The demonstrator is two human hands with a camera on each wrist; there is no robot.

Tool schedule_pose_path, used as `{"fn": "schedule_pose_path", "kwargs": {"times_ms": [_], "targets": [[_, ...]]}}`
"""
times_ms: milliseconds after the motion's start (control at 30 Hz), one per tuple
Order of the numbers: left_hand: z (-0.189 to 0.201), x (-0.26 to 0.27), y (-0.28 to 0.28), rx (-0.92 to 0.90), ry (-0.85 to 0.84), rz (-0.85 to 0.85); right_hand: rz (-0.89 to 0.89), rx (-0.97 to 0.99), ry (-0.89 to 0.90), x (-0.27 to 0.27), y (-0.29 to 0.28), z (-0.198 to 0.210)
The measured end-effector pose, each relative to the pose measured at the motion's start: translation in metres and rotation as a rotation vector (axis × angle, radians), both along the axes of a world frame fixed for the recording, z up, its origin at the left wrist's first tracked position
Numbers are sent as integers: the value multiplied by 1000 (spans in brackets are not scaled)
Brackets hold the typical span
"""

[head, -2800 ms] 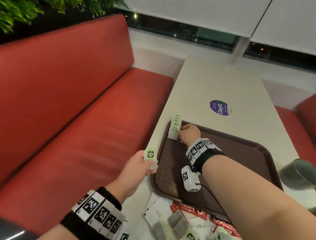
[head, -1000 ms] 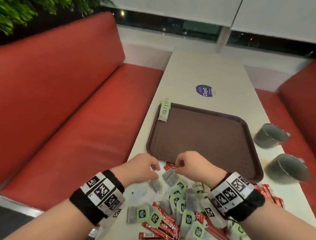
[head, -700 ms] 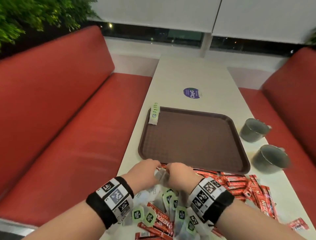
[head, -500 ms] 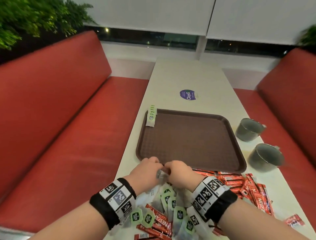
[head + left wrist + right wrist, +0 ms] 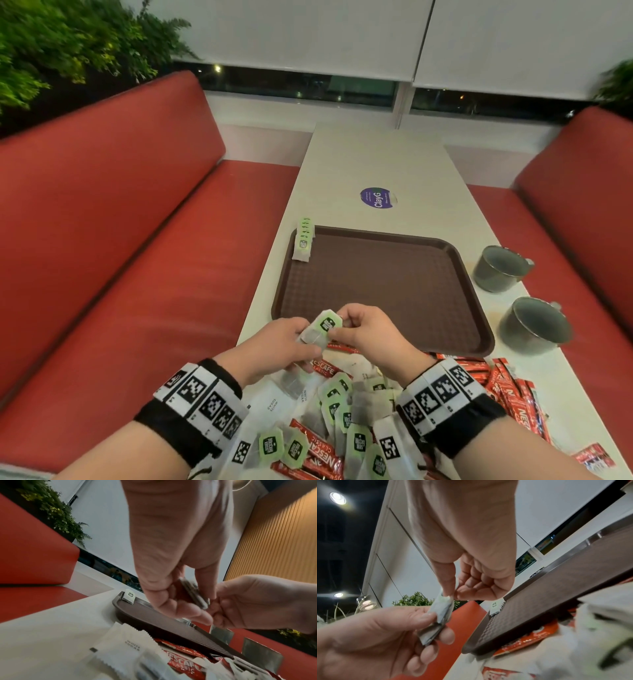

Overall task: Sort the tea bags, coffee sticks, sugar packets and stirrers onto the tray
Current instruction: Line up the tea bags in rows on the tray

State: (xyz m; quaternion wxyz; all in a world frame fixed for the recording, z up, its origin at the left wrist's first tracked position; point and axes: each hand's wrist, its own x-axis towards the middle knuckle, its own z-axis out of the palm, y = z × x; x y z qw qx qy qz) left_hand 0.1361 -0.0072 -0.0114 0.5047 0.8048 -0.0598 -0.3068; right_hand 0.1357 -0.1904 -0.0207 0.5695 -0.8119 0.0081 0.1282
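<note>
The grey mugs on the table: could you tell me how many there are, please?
2. Both stand on the table right of the tray: the far mug by its far right corner, the near mug by its near right corner.

"NESCAFE CLASSIC" runs along the red coffee sticks (image 5: 321,369). "WHITE SUGAR" marks a white sugar packet (image 5: 133,645). The purple round sticker (image 5: 376,197) on the table (image 5: 376,161) seems to read "ClayG"; its smaller print is illegible.

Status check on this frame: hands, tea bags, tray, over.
Left hand and right hand both pinch a small stack of tea bags above the pile. Tray holds one row of tea bags at its far-left corner. Path clear.
</note>
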Motion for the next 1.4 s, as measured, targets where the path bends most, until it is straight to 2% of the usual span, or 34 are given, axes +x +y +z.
{"fn": "schedule_pose_path", "kwargs": {"times_ms": [167, 400, 567, 733, 1000, 1233, 1400], "targets": [[5, 1, -4, -239, 124, 82, -66, 160, -3, 8, 11, 2], [0, 11, -5, -292, 89, 193, -154, 314, 17, 16, 23, 2], [-1, 23, -4, -307, 73, 266, -178, 234, -56, 34, 30, 1], [-6, 40, 7, -356, 144, 450, -214, 226, -30, 76, 31, 7], [-12, 53, 21, -352, 135, 595, -210, -58, 108, 169, 47, -21], [-14, 58, 31, -312, 161, 613, -215, -207, 228, 206, 60, -38], [-13, 58, 35, -325, 158, 596, -234, -259, 219, 212, 64, -45]]}}
